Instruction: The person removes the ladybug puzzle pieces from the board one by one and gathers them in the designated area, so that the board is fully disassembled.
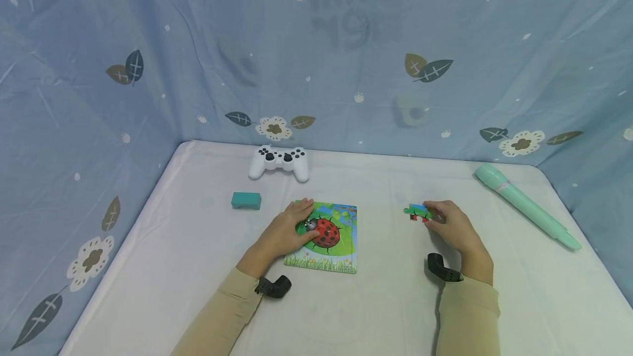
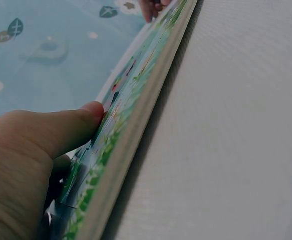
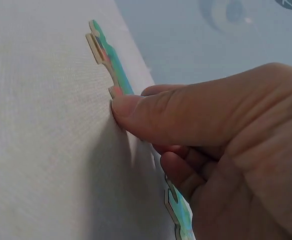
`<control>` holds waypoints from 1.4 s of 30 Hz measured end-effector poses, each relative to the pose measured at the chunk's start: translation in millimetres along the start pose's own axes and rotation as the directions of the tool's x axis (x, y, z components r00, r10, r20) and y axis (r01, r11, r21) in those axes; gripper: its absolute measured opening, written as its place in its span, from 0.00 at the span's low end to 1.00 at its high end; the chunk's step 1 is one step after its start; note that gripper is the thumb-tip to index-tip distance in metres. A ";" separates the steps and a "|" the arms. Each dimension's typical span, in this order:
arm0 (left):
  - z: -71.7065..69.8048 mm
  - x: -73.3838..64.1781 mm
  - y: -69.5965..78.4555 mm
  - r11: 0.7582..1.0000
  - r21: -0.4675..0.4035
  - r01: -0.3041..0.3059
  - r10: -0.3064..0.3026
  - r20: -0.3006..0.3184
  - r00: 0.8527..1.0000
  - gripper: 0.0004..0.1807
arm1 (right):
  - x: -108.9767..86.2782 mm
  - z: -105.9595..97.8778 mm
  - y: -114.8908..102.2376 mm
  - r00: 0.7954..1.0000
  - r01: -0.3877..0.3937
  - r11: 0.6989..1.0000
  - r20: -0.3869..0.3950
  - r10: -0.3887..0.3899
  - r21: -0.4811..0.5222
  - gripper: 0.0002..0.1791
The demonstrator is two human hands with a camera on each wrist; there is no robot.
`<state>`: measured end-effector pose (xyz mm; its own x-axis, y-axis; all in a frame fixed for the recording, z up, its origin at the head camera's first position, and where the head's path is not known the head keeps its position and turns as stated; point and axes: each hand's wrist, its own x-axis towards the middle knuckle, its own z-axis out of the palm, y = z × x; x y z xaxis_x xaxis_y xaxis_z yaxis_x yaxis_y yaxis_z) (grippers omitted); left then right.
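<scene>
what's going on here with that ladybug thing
A person's left hand rests on a flat, square jigsaw puzzle showing a red ladybug on green, which lies on the white-covered table. The right hand pinches at least one green, blue and red jigsaw piece, apart from the puzzle. A white game controller and a small teal rectangular block lie untouched.

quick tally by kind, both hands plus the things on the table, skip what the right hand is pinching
Left hand and right hand: 2
Ladybug puzzle board: 1
White game controller: 1
Teal block: 1
Long mint-green item: 1
Total: 6
</scene>
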<state>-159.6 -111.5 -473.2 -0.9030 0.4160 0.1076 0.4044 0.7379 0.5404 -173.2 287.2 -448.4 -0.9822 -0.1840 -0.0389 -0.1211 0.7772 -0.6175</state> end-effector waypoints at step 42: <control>-17.3 -6.1 -25.6 0.999 -0.023 -0.043 0.043 0.008 0.999 0.41 | 24.2 89.4 -143.5 0.924 0.320 0.924 0.146 -0.354 0.210 0.28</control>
<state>-167.0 -142.2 -473.3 -0.8837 0.4514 0.1241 0.4390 0.7069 0.5545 -166.7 117.5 -430.9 -0.8436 -0.5327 0.0675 -0.3961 0.5325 -0.7481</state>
